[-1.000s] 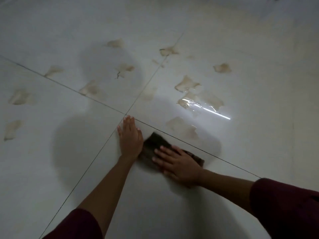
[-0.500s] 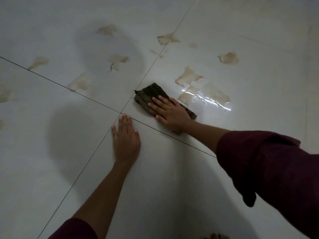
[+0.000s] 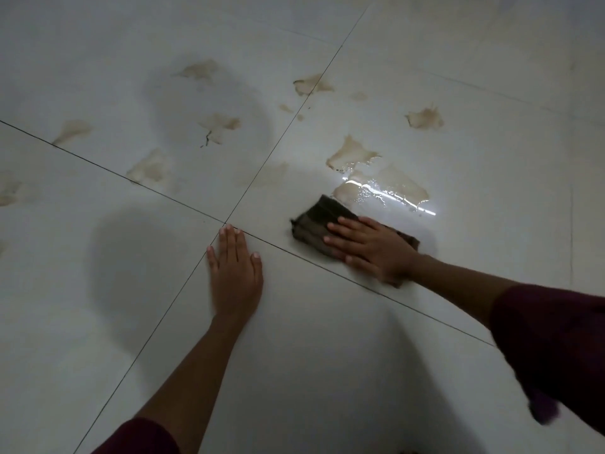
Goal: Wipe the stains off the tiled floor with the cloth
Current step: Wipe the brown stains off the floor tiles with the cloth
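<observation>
A dark brown cloth (image 3: 319, 221) lies flat on the white tiled floor (image 3: 327, 339), just below a wet, shiny beige stain (image 3: 396, 188). My right hand (image 3: 370, 245) presses on the cloth with straight, spread fingers and covers its right half. My left hand (image 3: 234, 273) rests flat on the floor near the crossing of the grout lines (image 3: 225, 222), apart from the cloth. More beige stains lie beyond: one above the wet patch (image 3: 352, 152), one far right (image 3: 425, 118), one on the grout line (image 3: 311, 84), and several on the left tile (image 3: 150, 168).
Dark grout lines split the floor into large tiles. Soft shadows of my head and arms fall on the left tiles (image 3: 147, 267). Faint stains run off the left edge (image 3: 8, 191). My dark red sleeves show at the bottom and right.
My right hand has slid the cloth toward me and to the right, from beside the grout line to just under the wet stain. My left hand has stayed planted.
</observation>
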